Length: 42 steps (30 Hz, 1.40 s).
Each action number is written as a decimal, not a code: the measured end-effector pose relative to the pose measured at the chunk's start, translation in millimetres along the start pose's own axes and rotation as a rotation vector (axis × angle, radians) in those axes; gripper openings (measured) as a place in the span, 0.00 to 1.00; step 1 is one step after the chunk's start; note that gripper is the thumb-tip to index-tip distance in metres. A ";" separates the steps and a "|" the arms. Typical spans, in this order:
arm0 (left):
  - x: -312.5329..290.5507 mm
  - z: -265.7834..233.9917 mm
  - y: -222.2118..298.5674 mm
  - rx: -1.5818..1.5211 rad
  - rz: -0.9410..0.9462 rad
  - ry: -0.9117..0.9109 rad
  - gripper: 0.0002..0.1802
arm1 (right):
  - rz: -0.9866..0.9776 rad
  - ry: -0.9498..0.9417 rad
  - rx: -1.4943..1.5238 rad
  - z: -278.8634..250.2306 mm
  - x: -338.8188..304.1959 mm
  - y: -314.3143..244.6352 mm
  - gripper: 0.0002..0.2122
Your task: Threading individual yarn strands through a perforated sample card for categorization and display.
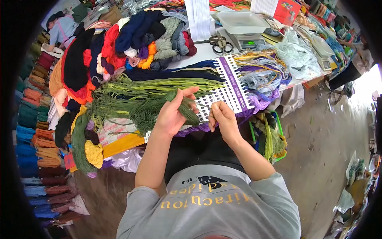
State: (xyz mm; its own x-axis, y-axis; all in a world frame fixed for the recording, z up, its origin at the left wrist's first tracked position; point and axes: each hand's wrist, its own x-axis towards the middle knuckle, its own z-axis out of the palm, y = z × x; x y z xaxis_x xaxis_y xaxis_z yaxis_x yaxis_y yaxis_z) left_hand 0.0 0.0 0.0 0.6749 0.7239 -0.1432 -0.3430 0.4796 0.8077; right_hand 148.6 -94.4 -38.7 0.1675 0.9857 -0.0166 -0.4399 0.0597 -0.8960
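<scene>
My left hand (172, 115) is curled around a loose bundle of dark green embroidery thread (145, 116), its thumb and forefinger apart. Thumb and fingers of my right hand (225, 121) are pinched together, with a thin dark green strand running to them from the bundle. Just beyond both hands lies a white thread card (234, 81) with a purple band and rows of punched holes. Light green threads (167, 84) and navy threads (175, 73) hang from its left edge. Grey, yellow and purple threads (260, 73) spread from its right side.
Skeins in many colours (119, 44) are heaped at the far left. Scissors (220, 43) lie near a digital scale (247, 40) bearing a white tray (242, 22). A green basket (279, 123) of thread stands right of my legs. A person (63, 30) works at the far left.
</scene>
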 end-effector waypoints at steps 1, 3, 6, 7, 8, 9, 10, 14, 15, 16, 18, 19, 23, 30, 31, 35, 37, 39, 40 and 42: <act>0.4 1.5 -0.7 -0.040 0.002 -0.028 0.26 | 0.000 0.007 0.011 -0.1 0.1 -0.7 0.09; 2.8 -0.6 1.4 -0.076 0.004 -0.059 0.26 | -0.004 0.016 0.025 1.9 2.6 1.9 0.09; 7.5 -8.0 9.6 -0.257 -0.077 -0.123 0.26 | -0.023 0.031 0.098 4.7 7.4 6.5 0.09; 8.1 -7.5 11.9 -0.217 -0.073 -0.107 0.26 | 0.008 -0.013 -0.032 3.9 7.4 3.6 0.09; 9.6 -6.5 15.0 -0.176 -0.068 -0.095 0.26 | 0.035 -0.056 -0.163 3.4 7.7 -0.5 0.09; 11.1 -5.5 17.6 -0.107 -0.061 -0.061 0.26 | 0.023 -0.060 -0.337 3.3 6.8 -5.0 0.08; 10.9 -1.8 20.4 -0.038 -0.050 -0.030 0.27 | -0.031 -0.066 -0.443 0.0 6.7 -5.6 0.07; 5.6 -60.9 32.6 -0.016 -0.323 -0.153 0.30 | -0.329 0.047 -0.361 -35.2 12.4 -47.1 0.05; 5.9 -86.1 42.0 -0.059 -0.302 -0.090 0.27 | -0.326 0.118 0.010 -57.0 14.4 -55.2 0.05; -0.1 -104.9 60.5 -0.136 -0.288 0.159 0.24 | -0.379 0.085 0.335 -80.2 15.0 -68.9 0.06; -20.4 -172.9 95.1 -0.288 -0.121 0.383 0.19 | -0.443 0.150 0.578 -142.7 7.2 -97.3 0.08; -31.6 -210.2 111.8 -0.252 -0.024 0.438 0.18 | -0.496 0.047 0.658 -184.8 1.5 -108.1 0.08; -94.0 -363.1 200.3 -0.338 0.370 0.715 0.14 | -0.672 0.520 0.318 -330.9 -61.2 -159.2 0.08; -120.2 -221.3 239.9 -0.292 0.760 0.487 0.29 | -0.943 1.178 -0.209 -353.7 -121.3 -263.9 0.08; -95.0 -173.0 221.8 -0.262 0.701 0.395 0.27 | -0.842 1.130 -0.349 -327.2 -108.8 -261.7 0.08; -3.9 -86.5 126.5 -0.116 0.256 0.210 0.23 | -0.603 0.671 -0.772 -259.1 -22.8 -198.8 0.09; 25.3 -51.9 71.6 -0.062 0.040 0.204 0.25 | -0.409 0.462 -0.762 -210.6 15.2 -155.3 0.09; 38.7 -23.9 32.6 -0.111 -0.162 0.197 0.24 | -0.305 0.210 -0.691 -167.8 40.9 -115.5 0.11; 48.3 -25.8 12.4 -0.184 -0.239 0.086 0.25 | -0.233 0.154 -0.666 -159.3 52.7 -96.3 0.10; 53.1 -4.9 -10.7 -0.118 -0.342 0.126 0.25 | -0.151 0.077 -0.730 -133.8 66.7 -61.8 0.05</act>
State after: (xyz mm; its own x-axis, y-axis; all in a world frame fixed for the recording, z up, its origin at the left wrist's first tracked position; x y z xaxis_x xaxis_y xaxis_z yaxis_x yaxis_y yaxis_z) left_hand 36.3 35.7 -19.1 0.6802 0.5642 -0.4680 -0.1900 0.7523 0.6308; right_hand 305.0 -53.4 -43.9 0.2528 0.9597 0.1228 0.2857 0.0472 -0.9572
